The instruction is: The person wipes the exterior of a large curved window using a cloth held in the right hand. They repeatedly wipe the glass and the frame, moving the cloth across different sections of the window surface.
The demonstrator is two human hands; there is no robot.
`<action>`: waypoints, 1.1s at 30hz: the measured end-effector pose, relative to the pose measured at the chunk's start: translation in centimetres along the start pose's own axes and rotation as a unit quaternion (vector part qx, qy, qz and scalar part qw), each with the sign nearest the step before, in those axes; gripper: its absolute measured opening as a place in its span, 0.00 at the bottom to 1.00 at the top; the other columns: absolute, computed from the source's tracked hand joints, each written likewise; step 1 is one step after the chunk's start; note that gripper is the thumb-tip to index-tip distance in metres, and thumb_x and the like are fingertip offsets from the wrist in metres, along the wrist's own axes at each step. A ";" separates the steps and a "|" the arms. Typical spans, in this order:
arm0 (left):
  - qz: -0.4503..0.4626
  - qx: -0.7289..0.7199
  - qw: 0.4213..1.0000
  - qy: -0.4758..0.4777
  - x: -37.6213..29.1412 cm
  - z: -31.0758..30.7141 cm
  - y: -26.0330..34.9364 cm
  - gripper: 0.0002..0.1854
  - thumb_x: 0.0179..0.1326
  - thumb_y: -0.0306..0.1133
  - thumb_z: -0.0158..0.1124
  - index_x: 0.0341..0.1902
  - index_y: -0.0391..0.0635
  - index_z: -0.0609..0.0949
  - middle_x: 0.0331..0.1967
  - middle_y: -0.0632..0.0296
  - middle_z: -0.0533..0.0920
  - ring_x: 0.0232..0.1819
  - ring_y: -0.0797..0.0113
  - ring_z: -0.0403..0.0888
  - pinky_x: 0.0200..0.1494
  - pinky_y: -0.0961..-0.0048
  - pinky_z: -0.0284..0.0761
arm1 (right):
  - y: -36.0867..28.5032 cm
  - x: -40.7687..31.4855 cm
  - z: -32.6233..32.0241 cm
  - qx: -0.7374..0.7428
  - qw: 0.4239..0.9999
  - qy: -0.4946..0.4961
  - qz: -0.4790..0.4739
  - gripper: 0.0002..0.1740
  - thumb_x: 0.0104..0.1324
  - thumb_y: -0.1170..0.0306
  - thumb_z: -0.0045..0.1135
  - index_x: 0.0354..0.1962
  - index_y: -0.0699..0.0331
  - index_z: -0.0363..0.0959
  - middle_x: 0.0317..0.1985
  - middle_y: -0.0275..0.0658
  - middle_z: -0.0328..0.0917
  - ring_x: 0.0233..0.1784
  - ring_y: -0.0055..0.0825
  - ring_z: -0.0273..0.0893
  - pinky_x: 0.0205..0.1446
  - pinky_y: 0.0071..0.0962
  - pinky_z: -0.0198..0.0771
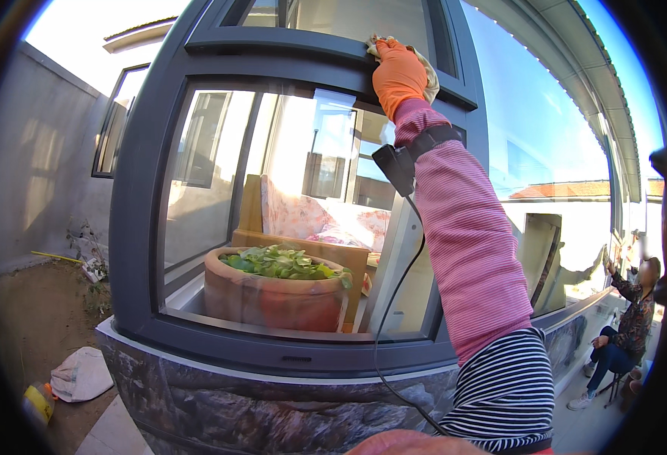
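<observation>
My right hand point(400, 74), in an orange rubber glove, grips a pale cloth point(431, 77) against the dark grey window frame point(288, 48), at the rail below the upper pane. The cloth shows beyond the fingertips and beside the palm. A black device is strapped to my wrist over a pink striped sleeve point(470, 227), and its cable point(387, 307) hangs down past the lower pane. Behind that glass stands a round clay pot point(276, 296) of green leafy plants. My left hand is out of view; a blurred skin-toned shape at the bottom edge cannot be made out.
Dark marbled stone point(265, 398) faces the wall below the window. At the right, a seated person point(623, 330) reaches up to the long glazing. A white sack point(82, 375) and a yellow container point(38, 404) lie on the soil at the lower left, near a grey wall point(37, 159).
</observation>
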State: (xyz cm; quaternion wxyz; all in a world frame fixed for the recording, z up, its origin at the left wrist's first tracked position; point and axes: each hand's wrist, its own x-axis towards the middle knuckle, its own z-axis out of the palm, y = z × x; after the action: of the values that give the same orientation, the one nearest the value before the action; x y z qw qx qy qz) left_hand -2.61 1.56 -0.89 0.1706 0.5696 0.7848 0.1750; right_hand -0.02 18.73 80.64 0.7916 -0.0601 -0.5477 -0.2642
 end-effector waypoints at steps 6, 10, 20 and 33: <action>-0.035 0.012 0.999 0.002 -0.2 -1.2 0.9 0.23 0.48 0.50 0.68 0.38 0.43 0.91 0.43 0.44 0.88 0.45 0.46 0.88 0.50 0.53 0.82 | -10.2 0.6 2.8 0.090 0.993 -0.074 0.019 0.23 0.77 0.49 0.45 0.55 0.53 0.81 0.49 0.47 0.86 0.54 0.49 0.83 0.59 0.44 0.75; -0.036 0.011 0.999 0.025 -0.2 -0.9 0.5 0.21 0.48 0.48 0.68 0.37 0.43 0.91 0.42 0.45 0.89 0.45 0.47 0.88 0.49 0.53 0.82 | -16.4 1.0 3.4 0.187 0.958 -0.212 0.049 0.22 0.77 0.50 0.52 0.56 0.54 0.82 0.51 0.41 0.87 0.52 0.42 0.84 0.56 0.32 0.74; -0.040 0.009 0.996 0.075 0.8 0.3 -0.2 0.16 0.49 0.43 0.67 0.35 0.45 0.91 0.40 0.48 0.89 0.44 0.50 0.89 0.47 0.54 0.84 | -23.8 -5.3 3.1 0.326 0.931 -0.166 -0.007 0.19 0.76 0.56 0.58 0.56 0.59 0.82 0.48 0.40 0.88 0.50 0.36 0.86 0.54 0.27 0.75; -0.054 -0.018 0.996 0.075 0.2 -1.2 0.0 0.14 0.54 0.39 0.63 0.35 0.44 0.90 0.38 0.48 0.89 0.42 0.49 0.90 0.46 0.52 0.84 | -32.1 -3.3 7.8 0.059 0.959 -0.226 -0.162 0.21 0.75 0.56 0.55 0.61 0.51 0.79 0.58 0.41 0.83 0.60 0.44 0.83 0.64 0.40 0.76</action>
State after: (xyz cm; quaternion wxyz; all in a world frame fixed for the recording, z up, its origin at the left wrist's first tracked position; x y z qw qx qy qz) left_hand -3.22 1.70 0.16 0.1303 0.5088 0.8216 0.2217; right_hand -22.91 -4.49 74.48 0.5962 0.0181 -0.7290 -0.3359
